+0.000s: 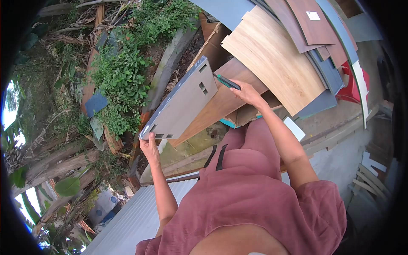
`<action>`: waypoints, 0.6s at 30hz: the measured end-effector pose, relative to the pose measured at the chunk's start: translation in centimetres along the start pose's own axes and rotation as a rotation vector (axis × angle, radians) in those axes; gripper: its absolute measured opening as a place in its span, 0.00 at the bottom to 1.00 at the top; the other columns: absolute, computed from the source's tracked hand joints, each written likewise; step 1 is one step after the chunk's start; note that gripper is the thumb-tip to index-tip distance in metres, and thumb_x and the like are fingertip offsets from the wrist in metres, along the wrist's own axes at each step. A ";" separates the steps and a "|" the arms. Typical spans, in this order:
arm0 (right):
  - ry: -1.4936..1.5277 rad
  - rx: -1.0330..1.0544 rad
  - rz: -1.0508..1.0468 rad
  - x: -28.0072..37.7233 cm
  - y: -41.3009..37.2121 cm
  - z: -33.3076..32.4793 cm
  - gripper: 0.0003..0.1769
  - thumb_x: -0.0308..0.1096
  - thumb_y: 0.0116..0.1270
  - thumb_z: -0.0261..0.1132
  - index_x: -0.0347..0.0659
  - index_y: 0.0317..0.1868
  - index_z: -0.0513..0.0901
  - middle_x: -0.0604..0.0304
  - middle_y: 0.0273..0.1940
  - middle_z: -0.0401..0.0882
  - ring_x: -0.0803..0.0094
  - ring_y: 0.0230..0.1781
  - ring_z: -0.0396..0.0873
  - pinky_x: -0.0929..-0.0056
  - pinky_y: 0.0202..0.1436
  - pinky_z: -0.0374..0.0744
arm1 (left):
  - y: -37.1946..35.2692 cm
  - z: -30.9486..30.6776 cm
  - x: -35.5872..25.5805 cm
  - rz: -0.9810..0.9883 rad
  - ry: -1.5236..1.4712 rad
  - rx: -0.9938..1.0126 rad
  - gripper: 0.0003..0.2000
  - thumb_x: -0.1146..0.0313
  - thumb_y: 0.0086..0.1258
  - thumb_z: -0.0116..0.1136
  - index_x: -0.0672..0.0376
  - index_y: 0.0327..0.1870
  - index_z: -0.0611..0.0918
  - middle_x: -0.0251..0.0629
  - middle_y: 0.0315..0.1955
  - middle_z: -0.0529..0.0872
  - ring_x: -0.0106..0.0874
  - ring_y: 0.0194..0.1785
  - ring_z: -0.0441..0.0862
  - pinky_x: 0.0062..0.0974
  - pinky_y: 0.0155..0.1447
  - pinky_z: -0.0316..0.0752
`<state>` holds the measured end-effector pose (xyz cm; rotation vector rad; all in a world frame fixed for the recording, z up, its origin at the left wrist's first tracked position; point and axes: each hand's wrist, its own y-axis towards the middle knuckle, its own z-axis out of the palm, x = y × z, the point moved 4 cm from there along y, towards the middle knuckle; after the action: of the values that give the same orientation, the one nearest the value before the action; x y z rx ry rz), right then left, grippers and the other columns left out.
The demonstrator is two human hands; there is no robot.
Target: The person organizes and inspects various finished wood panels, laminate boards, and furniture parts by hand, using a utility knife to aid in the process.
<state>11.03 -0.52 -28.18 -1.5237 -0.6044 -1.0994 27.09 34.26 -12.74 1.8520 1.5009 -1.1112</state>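
We hold the grey panel (180, 104) by its near corner. Our left hand (149, 146) is closed on that edge, so the panel slants up and away from the grip, its far part leaning against the brown board (212, 112) beside it. Gripping the corner seems to keep its face, with the small rectangular cut-outs, turned up and steady.

Our right hand (248, 93) is pinched round a green pen-like tool (227, 81), whose tip points at the panel's far edge, just past the cut-outs. The wrist appears to rest over the brown board, likely for support.

Outward from the right grip, a pale wood-grain sheet (276, 63) lies over a fan of darker sheets, with a red object (355, 85) beyond them. Past the left grip grow plants (123, 72), and below it lies a corrugated sheet (136, 216).

We cannot see the left fingers under the panel, nor tell whether the tool's tip touches anything, or whether it is a pen or a blade. Our pink clothing covers whatever carries the brown board, and the lens rim cuts off the edges.
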 end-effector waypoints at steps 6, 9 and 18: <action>-0.259 -0.066 0.127 -12.6 1.6 3.8 0.22 0.36 0.65 0.59 0.53 0.61 0.73 0.56 0.38 0.77 0.61 0.39 0.76 0.63 0.45 0.74 | 0.3 -0.4 0.6 -0.005 0.002 -0.021 0.17 0.60 0.71 0.57 0.64 0.51 0.75 0.34 0.44 0.80 0.23 0.47 0.74 0.24 0.54 0.67; -0.331 -0.060 0.222 -13.6 0.5 4.0 0.24 0.38 0.65 0.58 0.60 0.62 0.71 0.50 0.50 0.80 0.51 0.52 0.76 0.55 0.55 0.73 | 0.5 0.2 -0.3 0.015 -0.044 -0.061 0.16 0.60 0.68 0.61 0.64 0.46 0.77 0.33 0.40 0.80 0.22 0.43 0.73 0.21 0.51 0.67; -0.170 -0.403 0.057 -10.2 -8.5 -2.2 0.26 0.37 0.63 0.60 0.42 0.61 0.70 0.58 0.34 0.77 0.69 0.33 0.75 0.70 0.42 0.74 | 1.2 4.4 -4.6 -0.012 -0.235 0.118 0.17 0.62 0.66 0.62 0.66 0.48 0.79 0.36 0.42 0.82 0.24 0.44 0.76 0.24 0.53 0.69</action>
<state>-1.27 1.49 -33.29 -1.9858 -0.4673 -1.0993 26.79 27.96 -11.40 1.7201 1.3392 -1.3958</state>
